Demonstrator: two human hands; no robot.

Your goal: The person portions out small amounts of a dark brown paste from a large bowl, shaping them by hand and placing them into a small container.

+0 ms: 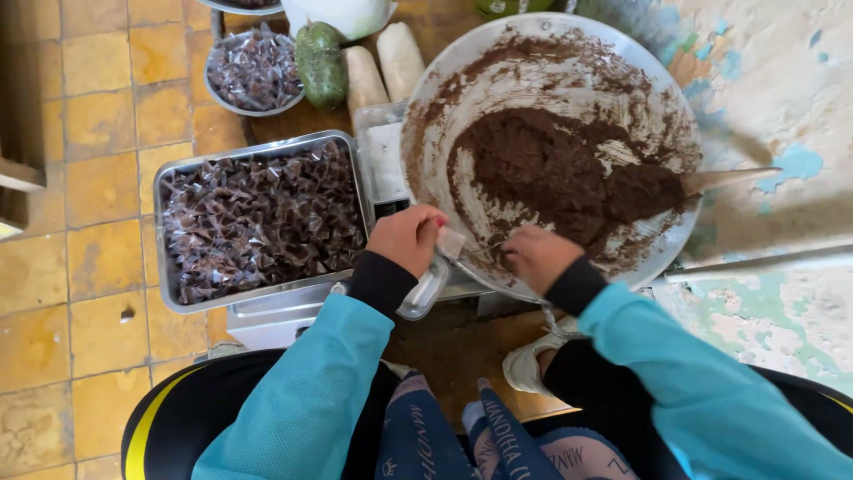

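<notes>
Pinching clear wrapper (450, 242) w/ left hand (407, 238); scooping brown paste (555, 173) (big pan (426, 133)) w/ right hand (536, 256), fingers curled round a small tool, ready to fill.

Low wooden board (444, 356) on yellow tiled floor (98, 178) carries a steel tray (169, 178) of dark wrapped pieces left, big metal pan (662, 107) right, small bowl (218, 100), green and pale vegetables (355, 67) far.

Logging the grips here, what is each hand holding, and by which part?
Left hand pinches a small clear wrapper by its edge. Right hand grips a thin utensil; the hold is hidden.
</notes>
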